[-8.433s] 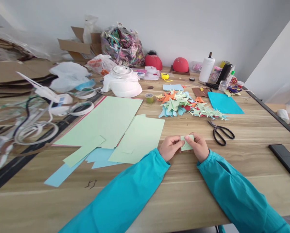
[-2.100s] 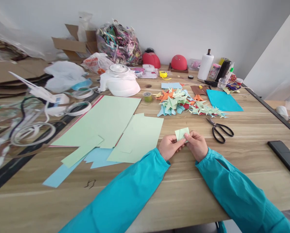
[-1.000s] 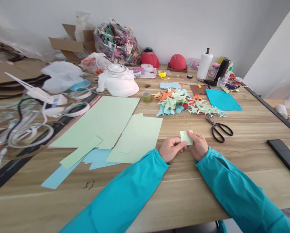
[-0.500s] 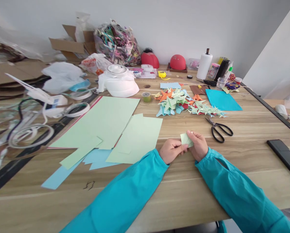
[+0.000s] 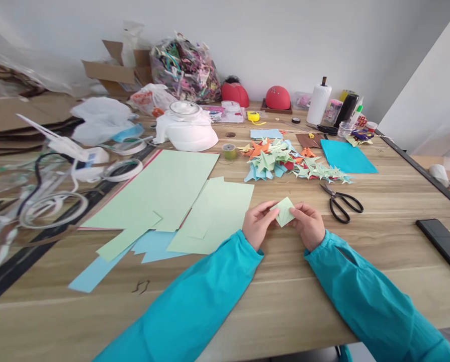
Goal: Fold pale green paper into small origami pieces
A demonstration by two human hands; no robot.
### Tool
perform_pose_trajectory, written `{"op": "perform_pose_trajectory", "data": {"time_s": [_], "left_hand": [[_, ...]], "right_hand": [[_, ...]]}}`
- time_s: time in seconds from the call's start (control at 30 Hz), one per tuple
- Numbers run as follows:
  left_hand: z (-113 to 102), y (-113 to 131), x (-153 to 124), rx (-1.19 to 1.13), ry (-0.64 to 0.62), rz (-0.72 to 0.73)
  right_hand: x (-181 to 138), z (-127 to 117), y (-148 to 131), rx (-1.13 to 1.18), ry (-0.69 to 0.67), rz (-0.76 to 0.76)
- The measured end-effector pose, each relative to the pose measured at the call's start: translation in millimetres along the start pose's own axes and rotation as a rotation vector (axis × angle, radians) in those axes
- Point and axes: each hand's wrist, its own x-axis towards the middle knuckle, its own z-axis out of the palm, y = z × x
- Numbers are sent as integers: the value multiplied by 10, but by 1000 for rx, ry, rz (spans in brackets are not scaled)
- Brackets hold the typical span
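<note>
A small folded square of light green paper (image 5: 284, 213), turned with one corner up and creased down its middle, is held between both hands above the wooden table. My left hand (image 5: 258, 222) pinches its left corner with thumb and fingers. On the opposite side, my right hand (image 5: 308, 224) grips the right corner the same way. Some fingertips are hidden behind the paper. Beyond the hands lies a pile of folded paper shapes (image 5: 273, 158) in green, orange, blue and red. Black-handled scissors (image 5: 340, 202) rest to the right of my right hand.
Green paper sheets (image 5: 160, 183) and cut strips (image 5: 128, 239) lie left of my hands. A thread spool (image 5: 229, 151), a turquoise cloth-like square (image 5: 347, 155) and a white bottle (image 5: 318, 104) stand or lie farther back. A black phone (image 5: 444, 246) is at the right.
The green paper has turned from a slanted position to a diamond facing up. My left hand has shifted up and left along it, so both hands now hold opposite corners.
</note>
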Motion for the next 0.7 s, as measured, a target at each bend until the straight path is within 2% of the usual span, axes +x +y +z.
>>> {"op": "perform_pose_trajectory", "data": {"time_s": [0.07,0.17,0.43,0.7], "left_hand": [[4,-4,7,6,31,-15],[17,18,-2,18,12,-41],[2,6,7,-63,-22,-100],[18,36,15,-80,18,-135]], "right_hand": [[1,-11,0,-86,-2,-29],[3,-17,6,-154,-7,-45],[9,-1,13,-138,25,-69],[7,-23,45,-133,34,-67]]}}
